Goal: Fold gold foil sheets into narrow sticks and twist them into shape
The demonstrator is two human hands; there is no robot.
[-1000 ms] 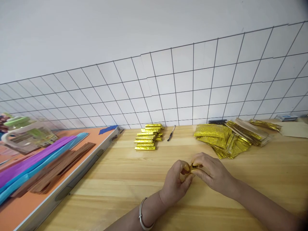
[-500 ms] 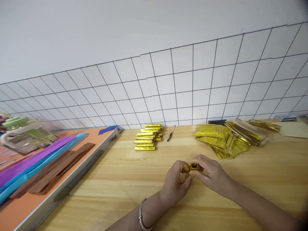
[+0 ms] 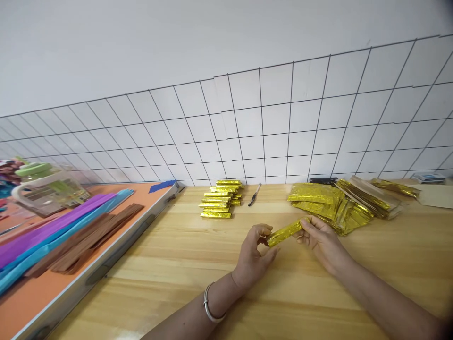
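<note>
Between my two hands a gold foil tube (image 3: 285,233) slants up to the right, just over the wooden table (image 3: 170,264). My right hand (image 3: 323,241) pinches its upper right end between thumb and fingers. At the lower left end, my left hand (image 3: 253,255) has its fingers bent behind the tube and its thumb apart below; whether it grips is partly hidden. Farther back lies a stack of similar gold tubes (image 3: 216,205). Flat gold foil pieces (image 3: 318,200) spread in a heap beyond my right hand.
A pen (image 3: 254,196) lies between the stack and the heap. On the left, an orange-topped board (image 3: 116,245) carries brown strips (image 3: 95,236), purple and blue strips, and a clear jug (image 3: 53,191) with a green lid. A white grid-lined wall (image 3: 276,127) borders the table's back.
The tube was end-on with its hollow opening facing me; now it is turned lengthwise. My right hand has moved right and is at its far end. The view has shifted slightly.
</note>
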